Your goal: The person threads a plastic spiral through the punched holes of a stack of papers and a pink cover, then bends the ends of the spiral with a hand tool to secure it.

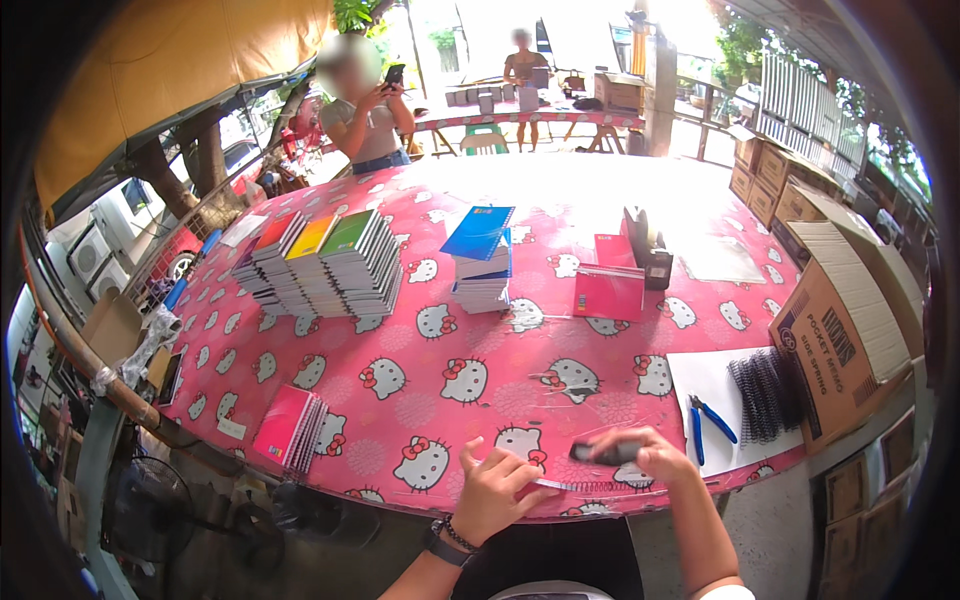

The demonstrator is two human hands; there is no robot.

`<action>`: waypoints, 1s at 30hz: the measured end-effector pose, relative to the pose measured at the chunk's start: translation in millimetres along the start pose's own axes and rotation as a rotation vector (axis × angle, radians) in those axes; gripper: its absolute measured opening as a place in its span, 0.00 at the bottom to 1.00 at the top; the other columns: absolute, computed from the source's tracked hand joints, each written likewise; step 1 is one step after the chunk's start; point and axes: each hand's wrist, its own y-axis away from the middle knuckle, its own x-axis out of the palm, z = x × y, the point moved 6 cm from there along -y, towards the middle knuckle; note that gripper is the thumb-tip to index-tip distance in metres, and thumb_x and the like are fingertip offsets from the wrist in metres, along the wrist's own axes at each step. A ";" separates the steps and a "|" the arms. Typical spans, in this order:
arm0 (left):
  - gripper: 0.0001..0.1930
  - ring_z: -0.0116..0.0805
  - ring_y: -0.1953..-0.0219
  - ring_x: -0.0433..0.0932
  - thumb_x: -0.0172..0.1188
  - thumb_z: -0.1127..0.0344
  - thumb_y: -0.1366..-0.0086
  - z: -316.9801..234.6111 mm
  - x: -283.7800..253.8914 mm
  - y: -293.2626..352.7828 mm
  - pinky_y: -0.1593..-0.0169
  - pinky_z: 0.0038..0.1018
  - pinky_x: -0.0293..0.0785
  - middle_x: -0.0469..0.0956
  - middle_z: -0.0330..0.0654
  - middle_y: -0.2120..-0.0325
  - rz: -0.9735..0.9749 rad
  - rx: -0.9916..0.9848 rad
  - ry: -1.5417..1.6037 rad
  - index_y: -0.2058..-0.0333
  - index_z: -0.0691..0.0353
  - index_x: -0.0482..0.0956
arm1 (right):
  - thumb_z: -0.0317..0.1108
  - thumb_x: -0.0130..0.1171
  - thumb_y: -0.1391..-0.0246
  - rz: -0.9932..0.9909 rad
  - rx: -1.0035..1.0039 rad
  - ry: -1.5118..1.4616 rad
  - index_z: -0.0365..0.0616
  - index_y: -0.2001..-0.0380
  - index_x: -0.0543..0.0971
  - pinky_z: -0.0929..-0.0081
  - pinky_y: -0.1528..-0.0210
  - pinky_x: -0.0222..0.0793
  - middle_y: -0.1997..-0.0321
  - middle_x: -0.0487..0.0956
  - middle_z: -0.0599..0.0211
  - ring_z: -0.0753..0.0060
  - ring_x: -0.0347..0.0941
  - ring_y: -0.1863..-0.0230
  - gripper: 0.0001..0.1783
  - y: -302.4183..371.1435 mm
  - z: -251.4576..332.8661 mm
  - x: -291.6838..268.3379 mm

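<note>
At the table's near edge, my left hand (pixel 500 487) is closed on the end of a thin pad, apparently a notebook, seen edge-on. A dark wire spiral (pixel 600 487) runs along it toward the right. My right hand (pixel 655 455) grips a dark, oblong handheld tool (pixel 603 453) just above the spiral; its kind is not clear. Right of that hand, blue-handled pliers (pixel 711 424) lie on a white sheet (pixel 690 370) beside a bunch of black spiral coils (pixel 765 395). Left of my left hand is a small stack of pink spiral notebooks (pixel 290 425).
The pink patterned tablecloth (pixel 420 405) carries stacked notebooks (pixel 345 265), a blue-topped pile (pixel 478 235), pink notebooks (pixel 608 290) and a black tape dispenser (pixel 655 262). Cardboard boxes (pixel 835 340) line the right. A person with a phone (pixel 365 115) stands at far left; another (pixel 522 65) is farther back.
</note>
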 end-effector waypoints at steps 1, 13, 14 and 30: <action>0.13 0.27 0.66 0.73 0.72 0.55 0.57 0.3 1.1 0.0 0.43 0.46 0.50 0.76 0.27 0.76 -0.013 0.005 -0.007 0.74 0.48 0.79 | 0.55 0.62 0.54 0.044 0.039 0.079 0.38 0.57 0.78 0.67 0.42 0.60 0.52 0.77 0.57 0.65 0.71 0.48 0.31 2.4 -5.4 6.5; 0.18 0.22 0.69 0.74 0.70 0.50 0.54 2.9 -0.4 -1.3 0.42 0.45 0.51 0.75 0.25 0.76 -0.044 -0.041 0.052 0.65 0.49 0.78 | 0.47 0.66 0.58 -0.067 0.138 0.379 0.46 0.59 0.81 0.64 0.45 0.62 0.56 0.79 0.61 0.63 0.68 0.48 0.24 -13.5 -0.2 5.5; 0.19 0.22 0.69 0.74 0.70 0.50 0.53 3.9 0.1 -2.5 0.42 0.45 0.51 0.75 0.25 0.76 -0.038 -0.053 0.058 0.64 0.49 0.78 | 0.47 0.66 0.58 -0.005 0.098 0.348 0.46 0.59 0.81 0.64 0.46 0.62 0.56 0.79 0.61 0.63 0.68 0.48 0.24 -15.6 3.8 9.4; 0.44 0.34 0.54 0.71 0.75 0.64 0.56 50.5 1.1 28.9 0.41 0.39 0.58 0.71 0.40 0.58 -0.395 -0.354 0.591 0.42 0.59 0.57 | 0.53 0.66 0.60 0.066 0.094 0.180 0.41 0.58 0.80 0.62 0.39 0.55 0.53 0.77 0.55 0.60 0.66 0.43 0.30 -33.7 8.9 28.8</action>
